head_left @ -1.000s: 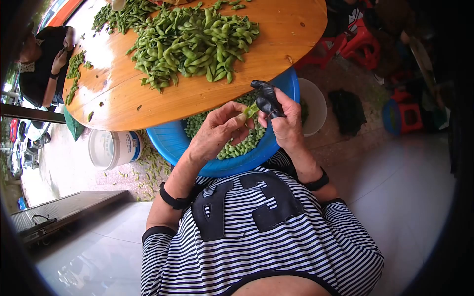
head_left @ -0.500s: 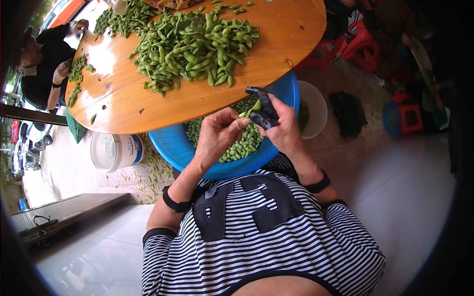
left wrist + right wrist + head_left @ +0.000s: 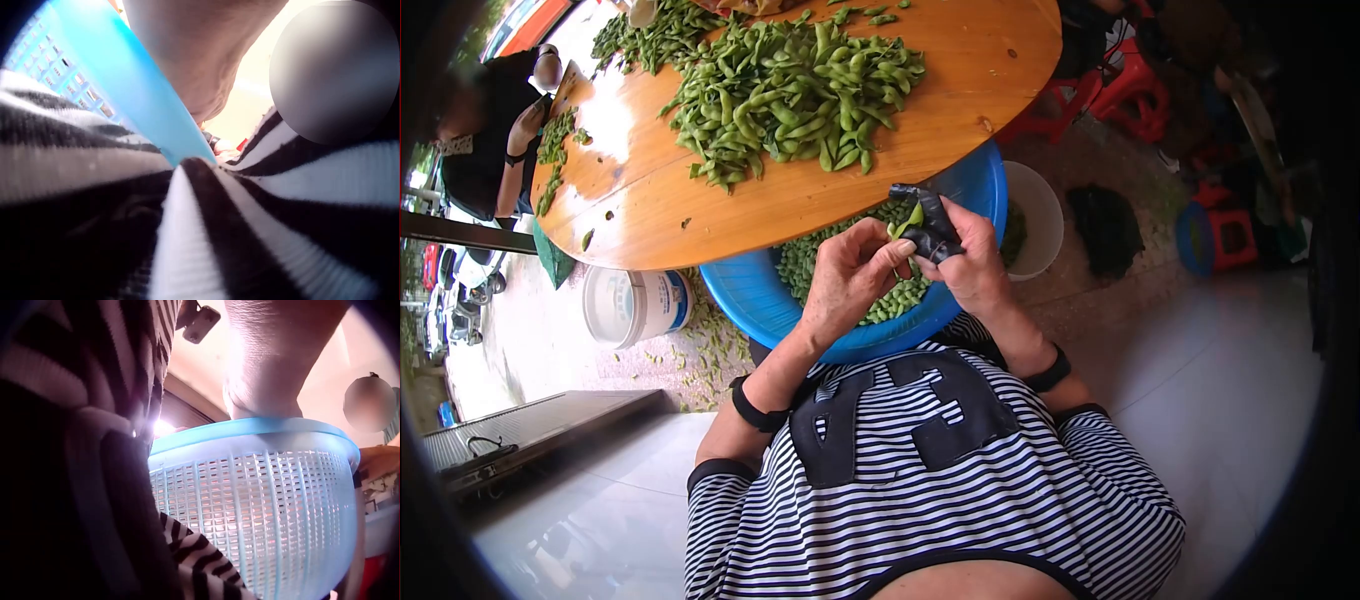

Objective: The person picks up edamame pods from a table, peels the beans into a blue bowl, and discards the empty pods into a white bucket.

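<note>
Both hands meet over a blue plastic basket (image 3: pixel 745 290) on the lap, part-filled with shelled green beans (image 3: pixel 890 298). My right hand (image 3: pixel 935 240) grips a green pod (image 3: pixel 913 214); its thumb and finger wear black covers (image 3: pixel 930 228). My left hand (image 3: pixel 892 250) pinches the pod's near end with thumb and fingers. A big pile of green pods (image 3: pixel 790 90) lies on the round wooden table (image 3: pixel 960 80) beyond the basket. The wrist views show only the basket rim (image 3: pixel 125 81), its mesh wall (image 3: pixel 269 512) and the striped shirt (image 3: pixel 187 250).
A white bucket (image 3: pixel 632 303) stands on the floor at left among scattered pod shells. A white bowl (image 3: pixel 1040 200) sits right of the basket, with red stools (image 3: pixel 1130 90) behind it. Another person (image 3: pixel 490 130) works at the table's far left edge.
My left hand has slid right and closed in on the pod in my right hand. Both hands have sunk slightly toward the basket. The person at far left has shifted an arm.
</note>
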